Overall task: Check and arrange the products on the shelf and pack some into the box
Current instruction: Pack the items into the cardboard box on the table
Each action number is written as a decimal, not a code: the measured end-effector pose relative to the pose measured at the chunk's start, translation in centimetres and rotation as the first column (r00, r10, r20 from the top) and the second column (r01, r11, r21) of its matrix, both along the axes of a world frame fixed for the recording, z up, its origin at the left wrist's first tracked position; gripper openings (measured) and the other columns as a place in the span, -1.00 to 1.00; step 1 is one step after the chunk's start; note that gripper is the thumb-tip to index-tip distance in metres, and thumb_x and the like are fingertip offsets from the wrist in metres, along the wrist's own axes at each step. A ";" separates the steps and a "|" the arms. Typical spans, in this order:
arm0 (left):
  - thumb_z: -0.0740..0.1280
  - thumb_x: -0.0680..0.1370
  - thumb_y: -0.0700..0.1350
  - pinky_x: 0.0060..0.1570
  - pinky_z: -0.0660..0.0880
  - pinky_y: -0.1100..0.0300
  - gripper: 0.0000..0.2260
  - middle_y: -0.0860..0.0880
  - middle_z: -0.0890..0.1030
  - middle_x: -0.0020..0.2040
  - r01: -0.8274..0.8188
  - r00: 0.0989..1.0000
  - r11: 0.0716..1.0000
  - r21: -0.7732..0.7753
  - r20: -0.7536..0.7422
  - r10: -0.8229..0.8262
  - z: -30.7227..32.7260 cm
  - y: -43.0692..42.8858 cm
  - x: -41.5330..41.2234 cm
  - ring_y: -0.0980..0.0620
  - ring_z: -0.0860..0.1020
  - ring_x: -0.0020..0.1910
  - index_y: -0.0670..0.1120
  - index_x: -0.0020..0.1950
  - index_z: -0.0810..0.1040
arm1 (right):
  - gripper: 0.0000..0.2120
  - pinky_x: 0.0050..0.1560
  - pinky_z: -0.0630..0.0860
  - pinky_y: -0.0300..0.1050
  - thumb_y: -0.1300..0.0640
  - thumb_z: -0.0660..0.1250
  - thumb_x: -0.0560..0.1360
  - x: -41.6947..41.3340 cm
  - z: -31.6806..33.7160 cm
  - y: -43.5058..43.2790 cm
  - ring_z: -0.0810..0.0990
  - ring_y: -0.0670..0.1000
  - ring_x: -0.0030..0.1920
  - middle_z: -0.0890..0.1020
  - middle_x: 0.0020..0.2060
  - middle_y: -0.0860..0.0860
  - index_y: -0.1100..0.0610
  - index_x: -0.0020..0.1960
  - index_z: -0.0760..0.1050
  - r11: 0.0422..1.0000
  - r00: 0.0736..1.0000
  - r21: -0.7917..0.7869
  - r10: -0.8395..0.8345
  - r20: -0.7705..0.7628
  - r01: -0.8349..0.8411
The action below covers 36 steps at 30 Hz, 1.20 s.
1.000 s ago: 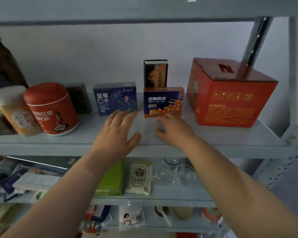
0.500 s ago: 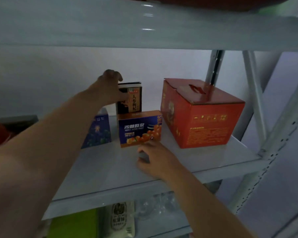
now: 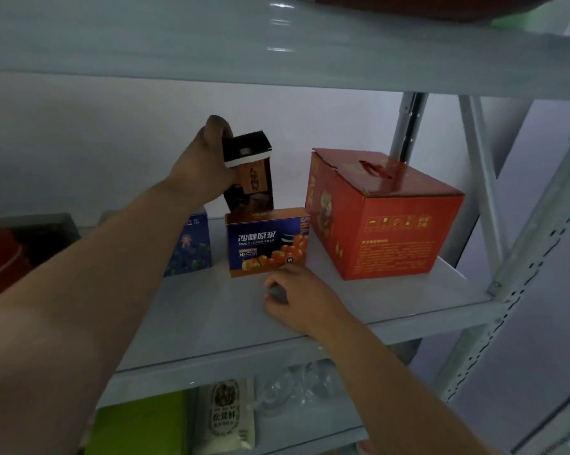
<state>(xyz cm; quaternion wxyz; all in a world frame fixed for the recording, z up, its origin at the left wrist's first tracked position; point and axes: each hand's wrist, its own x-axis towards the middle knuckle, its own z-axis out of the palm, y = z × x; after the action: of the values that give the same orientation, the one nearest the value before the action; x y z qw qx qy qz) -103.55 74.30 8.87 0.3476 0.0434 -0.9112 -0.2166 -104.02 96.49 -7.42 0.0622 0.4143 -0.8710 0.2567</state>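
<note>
A blue box (image 3: 191, 247) stood on the shelf (image 3: 408, 297), half hidden by the left forearm. The left hand (image 3: 205, 162) had its fingers (image 3: 217, 126) curled round the top of a tall dark box (image 3: 252, 178). This box was tilted, with a black, pale-rimmed top and an orange label, behind a blue-and-orange box (image 3: 267, 241). The right hand (image 3: 296, 297) rested on the shelf, fingers loosely bent, holding nothing. A red carton (image 3: 382, 218) stood rightmost.

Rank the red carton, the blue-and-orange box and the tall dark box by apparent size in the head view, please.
1. red carton, clearly largest.
2. blue-and-orange box.
3. tall dark box, gripped by the left hand; its base is hidden and it is farther back, so second versus third is unsure.
</note>
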 end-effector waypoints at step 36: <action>0.53 0.38 0.27 0.10 0.61 0.17 -0.39 0.01 0.63 0.22 0.078 0.979 0.670 0.738 0.071 -0.192 -14.1 12.0 12.4 0.16 0.65 0.09 0.12 0.35 0.46 | -0.32 0.31 0.54 0.31 -0.11 0.61 0.34 0.1 1.1 3.6 0.64 0.12 0.28 0.68 0.23 0.07 0.03 0.39 0.53 0.662 0.622 -0.749 0.570 0.537 0.040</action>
<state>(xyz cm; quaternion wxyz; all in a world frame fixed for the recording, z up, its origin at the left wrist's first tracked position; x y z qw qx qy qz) -91.19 86.35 -5.22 0.2181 0.1262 -0.7716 -0.5841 -103.93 100.10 -6.33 -0.1855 0.3528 -0.5728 0.7162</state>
